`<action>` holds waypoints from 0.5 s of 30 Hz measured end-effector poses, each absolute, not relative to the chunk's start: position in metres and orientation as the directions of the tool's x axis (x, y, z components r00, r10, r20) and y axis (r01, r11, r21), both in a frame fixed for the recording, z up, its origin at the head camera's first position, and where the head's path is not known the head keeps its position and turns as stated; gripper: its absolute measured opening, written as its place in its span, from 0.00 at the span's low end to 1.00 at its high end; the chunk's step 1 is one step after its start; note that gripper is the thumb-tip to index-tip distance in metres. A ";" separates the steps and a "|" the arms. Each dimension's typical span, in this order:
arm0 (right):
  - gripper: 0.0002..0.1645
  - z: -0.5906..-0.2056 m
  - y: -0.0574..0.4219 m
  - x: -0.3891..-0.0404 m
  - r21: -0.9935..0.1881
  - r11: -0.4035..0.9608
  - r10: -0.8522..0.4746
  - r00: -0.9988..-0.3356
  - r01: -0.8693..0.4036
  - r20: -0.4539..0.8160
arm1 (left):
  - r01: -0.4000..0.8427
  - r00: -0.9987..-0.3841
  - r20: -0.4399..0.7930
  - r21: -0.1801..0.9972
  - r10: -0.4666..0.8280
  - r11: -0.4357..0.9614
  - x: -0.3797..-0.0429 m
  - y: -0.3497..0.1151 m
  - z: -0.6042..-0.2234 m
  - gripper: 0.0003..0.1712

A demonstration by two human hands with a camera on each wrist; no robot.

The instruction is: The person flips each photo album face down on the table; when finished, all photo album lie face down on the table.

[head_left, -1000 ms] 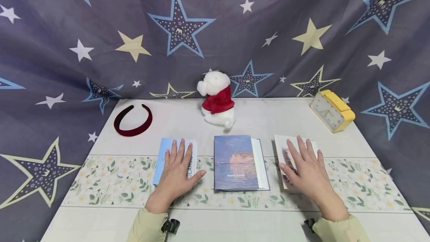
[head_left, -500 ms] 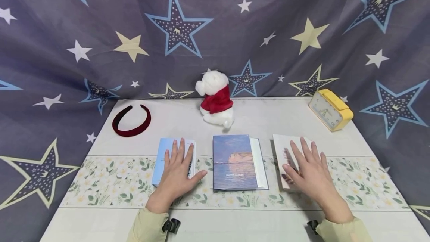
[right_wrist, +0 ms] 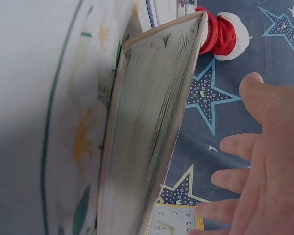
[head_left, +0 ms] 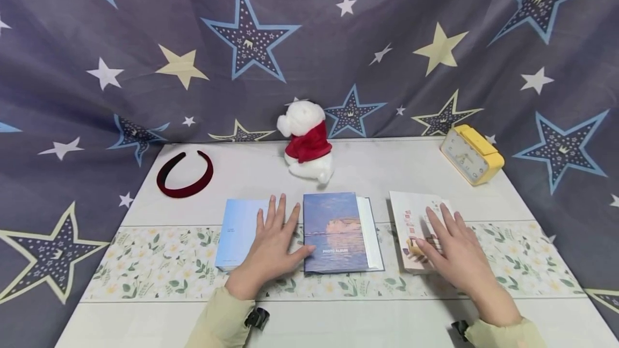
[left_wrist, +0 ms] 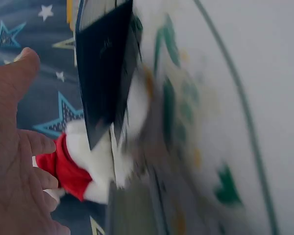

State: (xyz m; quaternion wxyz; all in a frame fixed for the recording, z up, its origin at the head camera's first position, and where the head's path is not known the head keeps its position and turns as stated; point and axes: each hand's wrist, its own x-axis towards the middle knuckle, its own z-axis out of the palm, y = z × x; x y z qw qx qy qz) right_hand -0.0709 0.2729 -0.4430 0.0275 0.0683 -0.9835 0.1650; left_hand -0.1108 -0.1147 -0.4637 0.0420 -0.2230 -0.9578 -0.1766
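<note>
The left hand [head_left: 271, 251] has been shifted toward three o'clock, so that most of the blue book [head_left: 236, 232], at nine o'clock from the photo album [head_left: 333, 230], is uncovered. Slightly more of the white book [head_left: 403, 211], at three o'clock, has been bared by the right hand [head_left: 456, 256]. Both hands' fingers are spread, nothing is pinched, and no book is judged to be held.

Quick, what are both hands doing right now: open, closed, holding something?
Left hand: open, holding nothing, partly over the light blue book.
Right hand: open, holding nothing, over the white-covered album.
</note>
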 end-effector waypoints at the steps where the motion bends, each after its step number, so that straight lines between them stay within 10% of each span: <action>1: 0.46 -0.443 0.274 -0.070 -0.324 0.936 -0.124 -0.990 -0.139 0.068 | 0.455 -0.891 0.161 0.319 0.425 0.831 -0.111 -0.111 -0.462 0.54; 15: 0.42 -0.445 0.287 -0.062 -0.330 0.940 -0.080 -0.996 -0.091 0.046 | 0.580 -0.812 0.119 0.288 0.572 0.762 -0.117 -0.057 -0.449 0.50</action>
